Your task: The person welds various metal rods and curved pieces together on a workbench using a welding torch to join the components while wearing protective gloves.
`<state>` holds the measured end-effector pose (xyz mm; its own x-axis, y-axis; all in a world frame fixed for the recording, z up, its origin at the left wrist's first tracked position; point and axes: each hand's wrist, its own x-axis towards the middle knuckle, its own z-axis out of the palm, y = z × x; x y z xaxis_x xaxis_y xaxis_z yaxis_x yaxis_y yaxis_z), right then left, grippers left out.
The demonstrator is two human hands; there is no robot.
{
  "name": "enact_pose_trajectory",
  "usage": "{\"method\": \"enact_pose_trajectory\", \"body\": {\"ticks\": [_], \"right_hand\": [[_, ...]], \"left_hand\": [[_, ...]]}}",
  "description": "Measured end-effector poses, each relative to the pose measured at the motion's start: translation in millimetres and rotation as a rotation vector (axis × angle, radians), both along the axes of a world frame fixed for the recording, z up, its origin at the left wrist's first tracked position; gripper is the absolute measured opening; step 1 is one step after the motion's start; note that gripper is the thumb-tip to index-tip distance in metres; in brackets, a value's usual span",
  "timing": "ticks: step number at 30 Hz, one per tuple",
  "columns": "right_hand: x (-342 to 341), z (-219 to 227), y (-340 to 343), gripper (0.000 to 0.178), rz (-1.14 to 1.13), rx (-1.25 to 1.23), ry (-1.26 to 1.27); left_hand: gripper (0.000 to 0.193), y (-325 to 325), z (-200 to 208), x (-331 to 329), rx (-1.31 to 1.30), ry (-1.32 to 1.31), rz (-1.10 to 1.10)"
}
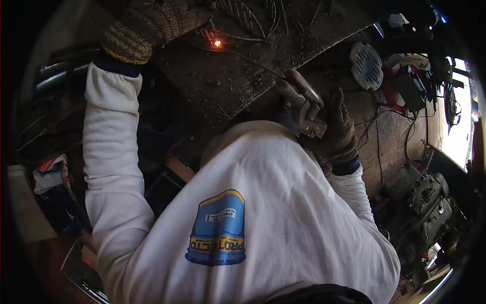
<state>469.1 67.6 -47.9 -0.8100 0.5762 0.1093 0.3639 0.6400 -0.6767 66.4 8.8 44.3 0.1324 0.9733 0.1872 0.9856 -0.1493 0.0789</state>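
My right hand [338, 129], in a brown work glove, is closed around a welding electrode holder [306, 99] with worn metal jaws. From those jaws a thin welding rod [253, 62] runs up and left to a bright orange glow [217, 43] over a dark metal table [202, 76]. Close to the left of the glow is my left hand [157, 28] in a grey-brown knitted glove with a yellow edge. Its fingers curl at the top edge, and what they hold is too dark to make out. Thin metal rods [243, 17] lie beyond the glow.
Dark crumbs and bits of metal litter the table. Right of it are an oval slotted metal plate [366, 66], a black-and-red box [409, 88] with cables, and a greasy engine-like block [428, 202]. A white-and-red bag [50, 175] is at far left.
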Motion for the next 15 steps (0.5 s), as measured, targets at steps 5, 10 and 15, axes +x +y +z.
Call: {"method": "enact_pose_trajectory", "body": {"ticks": [5, 10, 15], "right_hand": [[-4.0, 4.6, 0.0, 0.118, 0.014, 0.032, -0.085], [7.4, -11.0, -0.2, 0.145, 0.031, 0.019, -0.058], [3.0, -12.3, 2.9, 0.145, 0.073, 0.072, 0.001]], "left_hand": [[0.024, -3.4, -10.3, -0.2, 0.129, 0.202, -0.014], [0.023, -3.6, -14.4, 1.7, 0.236, 0.385, -0.028], [0.021, -3.4, -15.6, -0.8, 0.332, 0.499, -0.090]]}}
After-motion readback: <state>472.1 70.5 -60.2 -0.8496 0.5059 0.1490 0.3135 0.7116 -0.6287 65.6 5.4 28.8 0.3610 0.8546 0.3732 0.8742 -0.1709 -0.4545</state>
